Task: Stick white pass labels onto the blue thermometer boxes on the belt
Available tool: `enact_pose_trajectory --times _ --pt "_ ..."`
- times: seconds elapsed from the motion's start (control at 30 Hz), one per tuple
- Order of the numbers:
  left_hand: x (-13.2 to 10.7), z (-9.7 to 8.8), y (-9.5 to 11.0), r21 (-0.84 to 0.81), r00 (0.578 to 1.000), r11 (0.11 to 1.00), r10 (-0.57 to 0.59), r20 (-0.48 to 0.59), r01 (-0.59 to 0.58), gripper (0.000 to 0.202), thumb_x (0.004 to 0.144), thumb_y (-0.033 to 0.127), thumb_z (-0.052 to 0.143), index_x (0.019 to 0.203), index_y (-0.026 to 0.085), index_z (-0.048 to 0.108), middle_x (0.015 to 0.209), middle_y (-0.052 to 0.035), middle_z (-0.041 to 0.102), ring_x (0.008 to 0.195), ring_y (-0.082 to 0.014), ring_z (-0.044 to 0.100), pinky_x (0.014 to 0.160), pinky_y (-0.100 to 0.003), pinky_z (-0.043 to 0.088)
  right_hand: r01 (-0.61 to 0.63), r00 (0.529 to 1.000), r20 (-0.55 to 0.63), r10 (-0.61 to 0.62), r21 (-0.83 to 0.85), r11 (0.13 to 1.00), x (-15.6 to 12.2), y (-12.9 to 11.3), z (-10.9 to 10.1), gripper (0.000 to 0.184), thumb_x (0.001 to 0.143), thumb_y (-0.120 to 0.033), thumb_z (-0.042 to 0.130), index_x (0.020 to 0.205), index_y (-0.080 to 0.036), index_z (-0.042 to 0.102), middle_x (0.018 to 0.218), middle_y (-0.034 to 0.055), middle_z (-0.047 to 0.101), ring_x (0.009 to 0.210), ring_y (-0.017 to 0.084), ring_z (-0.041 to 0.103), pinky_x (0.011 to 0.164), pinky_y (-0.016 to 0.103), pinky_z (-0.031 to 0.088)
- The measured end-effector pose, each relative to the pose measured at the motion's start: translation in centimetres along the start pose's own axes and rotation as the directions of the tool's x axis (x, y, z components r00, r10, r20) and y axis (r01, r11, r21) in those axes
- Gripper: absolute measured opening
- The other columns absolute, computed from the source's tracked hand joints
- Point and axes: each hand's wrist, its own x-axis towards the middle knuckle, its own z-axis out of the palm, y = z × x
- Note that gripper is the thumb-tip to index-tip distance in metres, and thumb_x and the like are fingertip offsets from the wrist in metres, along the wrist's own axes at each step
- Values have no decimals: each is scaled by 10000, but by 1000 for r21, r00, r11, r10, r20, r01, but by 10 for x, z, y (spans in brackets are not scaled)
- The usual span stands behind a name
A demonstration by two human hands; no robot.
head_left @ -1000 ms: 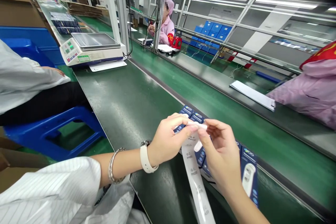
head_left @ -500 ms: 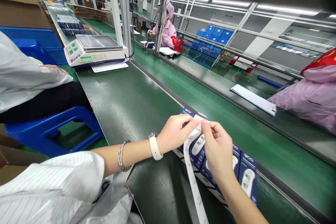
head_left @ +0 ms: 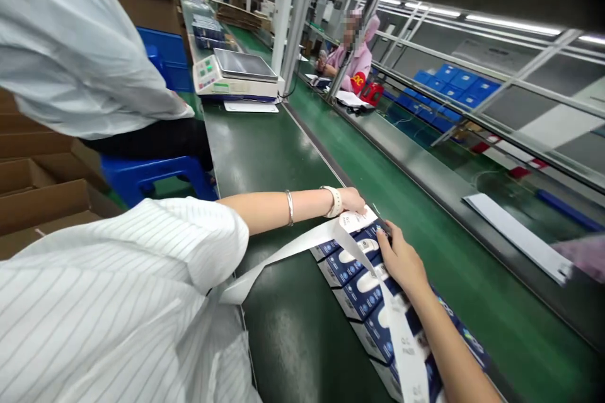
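Note:
Several blue boxes [head_left: 358, 286] with white device pictures stand in a row on the green bench. A white strip of printed stickers [head_left: 302, 240] runs from the bench edge up to the row's far end, and another length hangs over the box tops toward me. My left hand [head_left: 353, 200] is closed on the strip at the far box, its fingertips partly hidden. Along the far side of the row, my right hand [head_left: 405, 261] grips a box, thumb at its upper edge and the other fingers mostly out of sight.
A weighing scale [head_left: 243, 79] stands farther up the bench. Beside the bench, a person in white [head_left: 108, 63] sits on a blue stool [head_left: 155, 170]. A green conveyor belt [head_left: 378, 192] runs past the boxes. Across it, a person in pink [head_left: 362, 62] sits, and a white strip-shaped panel [head_left: 517, 236] lies nearer.
My hands have parted: the left stays with the strip at the far box, the right has moved onto a box edge. The strip now stretches leftward too. The view has swung left.

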Motion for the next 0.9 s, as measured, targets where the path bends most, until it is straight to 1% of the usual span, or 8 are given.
enact_pose_trajectory --times 0.17,0.3,0.4,0.47,0.53,0.63,0.73,0.9 --pt "-7 -8 -6 8 998 998 63 1 -63 197 766 185 589 594 110 529 544 42 498 471 -63 446 466 -194 364 119 988 107 -110 -85 989 7 17 -23 537 815 -568 337 1249 -266 436 1088 64 600 939 266 579 789 425 446" --pt "-10 -11 -14 -111 973 968 221 -64 -227 215 744 229 582 566 137 504 493 55 430 438 -55 374 438 -195 278 55 968 -250 5 234 971 -6 75 -53 475 762 -540 464 1111 -231 552 988 69 627 923 240 583 840 422 441" --pt "-9 -4 -22 -237 974 946 228 -1 -222 137 759 227 532 650 149 504 530 43 468 453 -71 424 458 -198 322 131 843 -458 281 682 719 -36 117 -55 445 767 -499 447 1069 -187 543 882 78 619 898 239 595 826 441 457" --pt "-9 3 -27 -312 976 932 211 46 -186 118 746 219 536 663 149 491 542 35 481 458 -77 448 471 -202 349 119 851 -340 399 866 485 -59 128 -45 411 789 -494 396 1010 -185 553 854 76 614 908 240 597 845 449 449" --pt "-14 8 -32 -375 978 913 198 62 -161 140 718 226 572 652 151 474 545 41 476 456 -70 445 473 -196 351 -7 882 -164 441 932 361 -79 126 -31 395 799 -500 387 966 -191 567 866 81 623 918 246 596 864 445 440" --pt "-34 9 -39 -444 982 886 179 54 -137 195 676 250 623 627 150 463 622 28 526 486 -58 454 484 -183 348 -140 853 -87 514 912 386 -105 106 -17 381 764 -480 476 989 -186 565 881 88 635 885 268 606 811 432 472" --pt "-71 2 -49 -480 987 870 152 44 -113 206 656 269 652 620 131 503 1017 -56 585 709 -95 553 606 -204 413 -276 822 -30 569 852 444 -132 84 -13 414 696 -478 568 1005 -204 581 881 78 648 854 271 612 733 395 504" --pt "-140 -15 -62 -480 995 876 -1 97 48 152 727 299 618 777 156 631 1389 -63 330 1012 -218 536 745 -291 448 -462 851 138 507 657 596 -168 74 -18 427 628 -558 591 950 -282 638 861 98 667 789 284 628 639 385 507"
